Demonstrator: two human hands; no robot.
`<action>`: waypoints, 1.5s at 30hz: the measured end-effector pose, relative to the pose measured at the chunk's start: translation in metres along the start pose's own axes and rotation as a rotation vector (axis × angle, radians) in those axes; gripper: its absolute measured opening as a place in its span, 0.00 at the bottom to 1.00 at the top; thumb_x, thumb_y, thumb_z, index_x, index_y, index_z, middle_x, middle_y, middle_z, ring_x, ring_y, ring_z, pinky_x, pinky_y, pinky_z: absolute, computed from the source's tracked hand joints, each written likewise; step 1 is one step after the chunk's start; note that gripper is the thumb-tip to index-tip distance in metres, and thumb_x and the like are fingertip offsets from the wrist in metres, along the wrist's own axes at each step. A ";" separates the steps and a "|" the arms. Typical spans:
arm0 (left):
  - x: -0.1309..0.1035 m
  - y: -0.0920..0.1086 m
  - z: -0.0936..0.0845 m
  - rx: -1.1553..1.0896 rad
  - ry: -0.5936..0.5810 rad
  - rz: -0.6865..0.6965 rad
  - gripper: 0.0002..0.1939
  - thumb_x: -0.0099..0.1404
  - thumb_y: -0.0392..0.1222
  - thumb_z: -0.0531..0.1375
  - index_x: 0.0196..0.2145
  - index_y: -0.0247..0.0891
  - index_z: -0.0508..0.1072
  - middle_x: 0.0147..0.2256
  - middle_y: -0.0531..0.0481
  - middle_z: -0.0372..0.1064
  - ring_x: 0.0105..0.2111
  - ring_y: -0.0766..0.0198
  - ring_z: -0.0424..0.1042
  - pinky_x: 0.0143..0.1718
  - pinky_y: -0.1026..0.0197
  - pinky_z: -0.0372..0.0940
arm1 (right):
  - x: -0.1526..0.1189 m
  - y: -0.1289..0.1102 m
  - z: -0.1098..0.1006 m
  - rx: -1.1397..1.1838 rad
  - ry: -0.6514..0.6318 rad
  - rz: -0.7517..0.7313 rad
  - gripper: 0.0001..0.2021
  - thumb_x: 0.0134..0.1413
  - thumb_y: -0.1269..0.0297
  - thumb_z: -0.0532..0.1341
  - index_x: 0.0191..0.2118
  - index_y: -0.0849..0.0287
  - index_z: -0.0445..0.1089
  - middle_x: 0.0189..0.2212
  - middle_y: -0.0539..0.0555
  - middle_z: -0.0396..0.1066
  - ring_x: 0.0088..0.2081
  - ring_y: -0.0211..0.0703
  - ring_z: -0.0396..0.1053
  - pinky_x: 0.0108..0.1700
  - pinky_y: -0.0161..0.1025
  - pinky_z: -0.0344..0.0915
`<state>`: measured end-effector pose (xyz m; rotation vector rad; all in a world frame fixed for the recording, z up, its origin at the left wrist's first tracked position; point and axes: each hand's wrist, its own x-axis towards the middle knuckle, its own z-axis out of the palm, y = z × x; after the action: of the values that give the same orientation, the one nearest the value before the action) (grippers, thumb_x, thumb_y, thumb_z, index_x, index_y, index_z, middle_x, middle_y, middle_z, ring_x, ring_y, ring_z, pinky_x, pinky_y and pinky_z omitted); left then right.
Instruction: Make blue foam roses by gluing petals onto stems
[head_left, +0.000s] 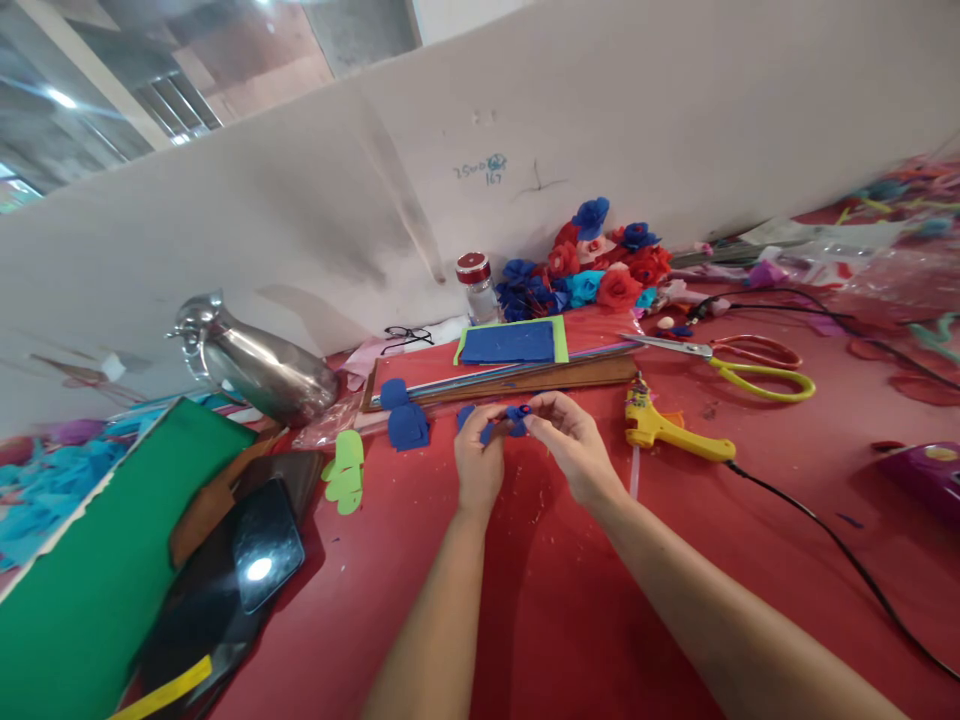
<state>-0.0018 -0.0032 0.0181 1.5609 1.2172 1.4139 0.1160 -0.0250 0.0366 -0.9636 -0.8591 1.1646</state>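
Both hands meet over the red table, their fingertips pinching a small blue paper flower (516, 412) with a bit of red at its centre. My left hand (480, 462) is closed on its left side. From the right, my right hand (576, 448) grips it with thumb and forefinger. Further left lie cut blue petals (409, 427) in a small stack and light green cut pieces (346, 475). A yellow glue gun (671, 430) rests to the right of my right hand. Beyond it are scissors (750, 370) with one red and one yellow handle.
Behind the hands, a blue sheet (508, 343) lies on a board. Finished paper flowers (592, 265) are heaped by a red-lidded jar (480, 290). A metal jug (262, 360), a phone (266, 545) and a green box (112, 560) stand left. A black cord (832, 545) crosses the right.
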 end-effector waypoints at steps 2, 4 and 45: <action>0.000 0.001 0.000 0.006 0.003 0.003 0.06 0.55 0.37 0.58 0.32 0.38 0.74 0.34 0.49 0.72 0.36 0.63 0.69 0.42 0.60 0.64 | 0.000 -0.001 0.000 -0.025 0.003 -0.001 0.08 0.39 0.60 0.64 0.27 0.56 0.67 0.24 0.48 0.67 0.27 0.37 0.63 0.33 0.36 0.60; 0.000 0.000 0.000 0.002 0.007 0.006 0.06 0.55 0.37 0.58 0.32 0.38 0.74 0.34 0.49 0.72 0.36 0.63 0.70 0.42 0.60 0.64 | 0.001 -0.001 0.000 -0.034 0.013 0.013 0.08 0.38 0.59 0.63 0.26 0.56 0.67 0.22 0.48 0.67 0.27 0.37 0.63 0.32 0.36 0.60; 0.001 0.000 -0.001 -0.032 -0.020 0.022 0.09 0.55 0.34 0.56 0.32 0.39 0.76 0.34 0.50 0.74 0.36 0.64 0.70 0.42 0.60 0.64 | 0.001 -0.002 0.001 0.146 0.005 0.185 0.09 0.33 0.60 0.66 0.22 0.58 0.68 0.20 0.46 0.65 0.23 0.34 0.58 0.30 0.34 0.55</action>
<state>-0.0032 -0.0026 0.0189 1.5675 1.1632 1.4213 0.1160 -0.0237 0.0386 -0.9395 -0.6811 1.3628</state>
